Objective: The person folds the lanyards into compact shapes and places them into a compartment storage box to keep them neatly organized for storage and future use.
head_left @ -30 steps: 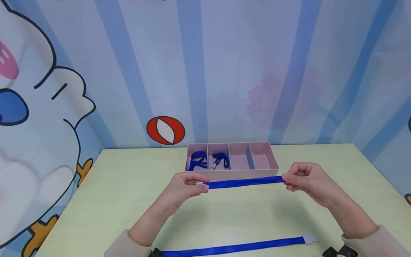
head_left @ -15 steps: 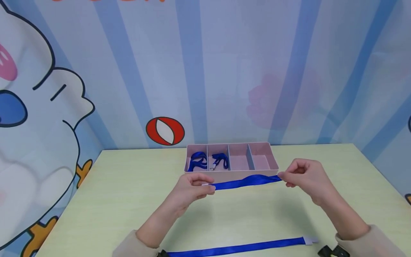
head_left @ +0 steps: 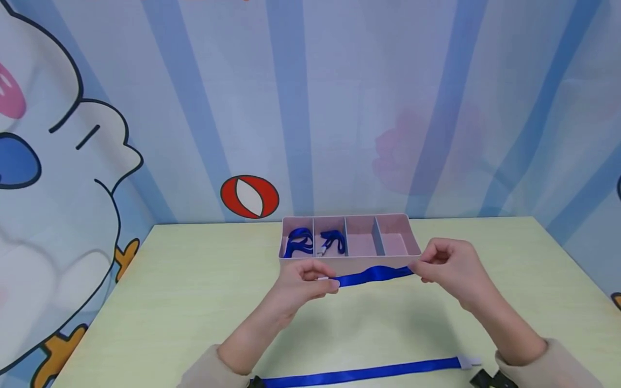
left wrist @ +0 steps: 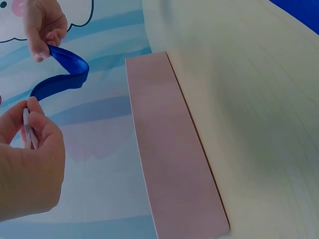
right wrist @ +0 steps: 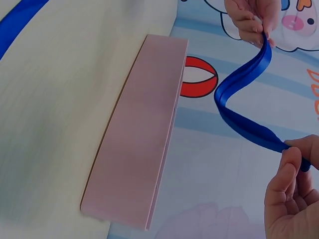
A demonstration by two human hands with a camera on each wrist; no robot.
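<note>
A blue lanyard (head_left: pixel 375 274) is stretched loosely between both hands above the table, its middle bowed. My left hand (head_left: pixel 306 284) pinches one end between thumb and fingers, and a white end piece (left wrist: pixel 29 132) shows in that grip in the left wrist view. The other end is pinched by my right hand (head_left: pixel 448 268); in the right wrist view a short blue tip sticks out past the fingers (right wrist: pixel 286 172). The strap looks folded into layers. Nearer the person, a second blue lanyard (head_left: pixel 364 373) lies straight across the table, with a whitish end piece (head_left: pixel 468 362) at its right.
Behind the hands stands a pink box (head_left: pixel 346 264) with several compartments. Its leftmost compartment contains a coiled blue lanyard (head_left: pixel 301 241); the one beside it contains another bundled blue lanyard (head_left: pixel 333 241) with a whitish clip. A printed backdrop (head_left: pixel 335 108) rises behind the table.
Both hands have come closer together, the left moving right and the right moving left. The lanyard between them has gone from taut to slack and wavy.
</note>
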